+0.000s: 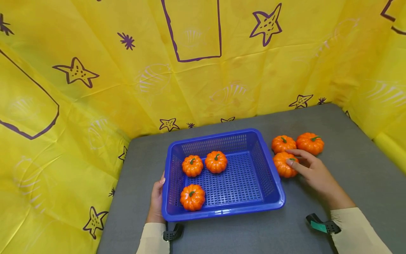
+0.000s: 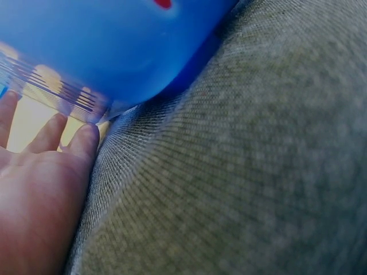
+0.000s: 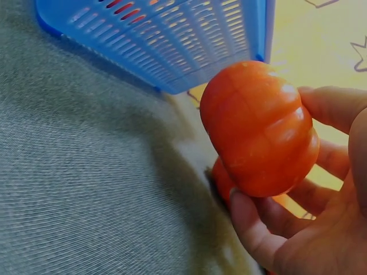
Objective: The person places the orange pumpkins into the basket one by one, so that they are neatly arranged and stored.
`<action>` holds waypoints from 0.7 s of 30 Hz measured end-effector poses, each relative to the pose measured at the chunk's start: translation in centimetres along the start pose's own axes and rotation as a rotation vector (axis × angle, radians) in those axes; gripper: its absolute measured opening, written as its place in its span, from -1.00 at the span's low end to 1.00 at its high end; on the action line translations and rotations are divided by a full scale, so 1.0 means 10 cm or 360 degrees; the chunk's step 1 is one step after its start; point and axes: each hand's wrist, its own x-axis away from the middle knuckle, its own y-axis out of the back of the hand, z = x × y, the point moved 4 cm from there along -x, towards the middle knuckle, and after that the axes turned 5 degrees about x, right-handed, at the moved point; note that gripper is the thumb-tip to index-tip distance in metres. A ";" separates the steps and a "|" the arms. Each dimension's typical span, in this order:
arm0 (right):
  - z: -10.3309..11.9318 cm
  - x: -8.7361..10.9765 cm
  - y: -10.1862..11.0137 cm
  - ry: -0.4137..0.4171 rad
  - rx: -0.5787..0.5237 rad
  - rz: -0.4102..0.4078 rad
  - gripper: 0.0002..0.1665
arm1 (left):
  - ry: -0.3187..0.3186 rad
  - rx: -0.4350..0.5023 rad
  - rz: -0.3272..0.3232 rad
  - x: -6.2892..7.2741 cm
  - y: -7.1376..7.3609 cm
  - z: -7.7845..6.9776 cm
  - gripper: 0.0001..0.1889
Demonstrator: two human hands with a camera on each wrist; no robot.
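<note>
A blue plastic basket (image 1: 222, 212) with slotted walls stands on the grey surface. Inside it sit three small orange pumpkins: one at the back left (image 1: 192, 165), another at the back middle (image 1: 216, 162), the third at the front left (image 1: 192, 197). My left hand (image 1: 156, 201) holds the basket's left side, thumb at the rim; its fingertips (image 2: 86, 137) meet the slotted wall. Just right of the basket, my right hand (image 1: 317, 176) grips a pumpkin (image 3: 258, 129) between thumb and fingers. Two more pumpkins lie behind it, one nearer (image 1: 283, 144) and one farther right (image 1: 310, 143).
A yellow cloth (image 1: 196, 84) with starfish and fish drawings hangs behind and along both sides of the grey table (image 1: 345, 158). Dark camera mounts sit at the left wrist (image 1: 173, 233) and the right wrist (image 1: 323, 225).
</note>
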 end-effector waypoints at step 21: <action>0.20 -0.10 0.20 0.0028 0.0140 -0.0091 -0.44 | 0.0040 -0.0047 -0.0059 0.02 -0.01 0.00 -0.30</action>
